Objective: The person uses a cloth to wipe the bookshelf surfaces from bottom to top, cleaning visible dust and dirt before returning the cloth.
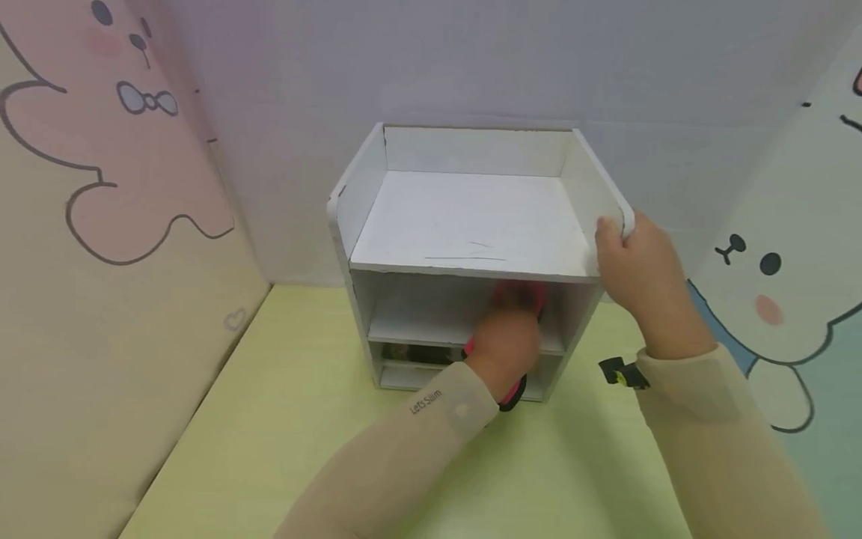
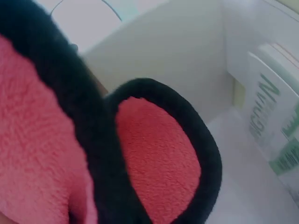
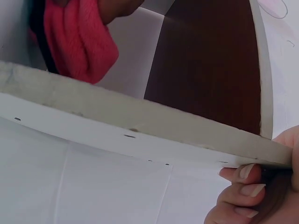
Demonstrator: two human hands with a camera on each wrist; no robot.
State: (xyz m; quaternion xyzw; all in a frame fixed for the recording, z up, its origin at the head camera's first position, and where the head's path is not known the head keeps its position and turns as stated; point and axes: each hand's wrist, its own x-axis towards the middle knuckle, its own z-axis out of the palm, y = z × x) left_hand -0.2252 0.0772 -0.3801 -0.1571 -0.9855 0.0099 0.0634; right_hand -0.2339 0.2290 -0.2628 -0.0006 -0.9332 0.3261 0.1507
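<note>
A small white shelf unit [image 1: 465, 209] stands against the back wall. My left hand [image 1: 508, 344] reaches into its middle compartment and grips a pink cloth with black trim [image 3: 84, 42]. Folds of that cloth fill much of the left wrist view, and one end dangles below the wrist in the head view. At the upper front corner of the right side panel [image 3: 117, 114], my right hand [image 1: 640, 266] holds the edge, thumb inside and fingers round the outer face. The left fingertips are hidden in the head view.
A white packet with green print [image 2: 275, 102] stands beside the cloth in the left wrist view. Something dark [image 1: 427, 354] lies in the lower compartment. The unit rests on a yellow-green table [image 1: 283, 419], with cartoon-printed walls [image 1: 135, 142] on both sides.
</note>
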